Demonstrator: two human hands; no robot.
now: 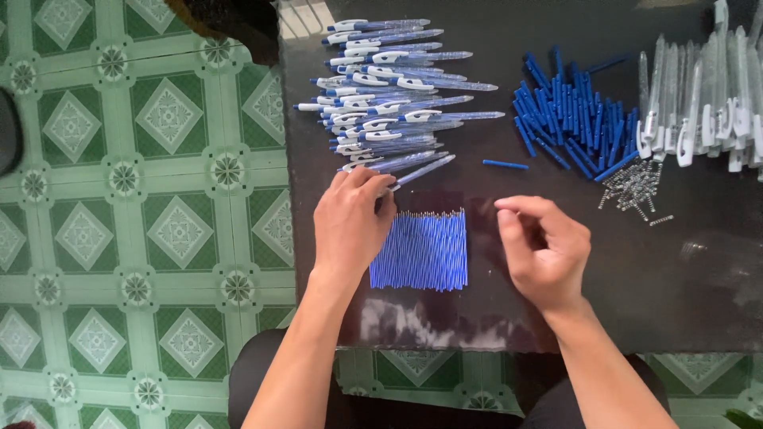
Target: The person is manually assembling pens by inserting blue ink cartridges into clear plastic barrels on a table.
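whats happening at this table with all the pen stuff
A person sits at a dark table sorting pen parts with bare hands. The left hand rests on the nearest pen at the bottom of a pile of assembled blue and white pens. The right hand hovers with fingers curled, beside a neat row of blue refills. Farther right lie blue plastic pieces, small metal springs and clear empty barrels.
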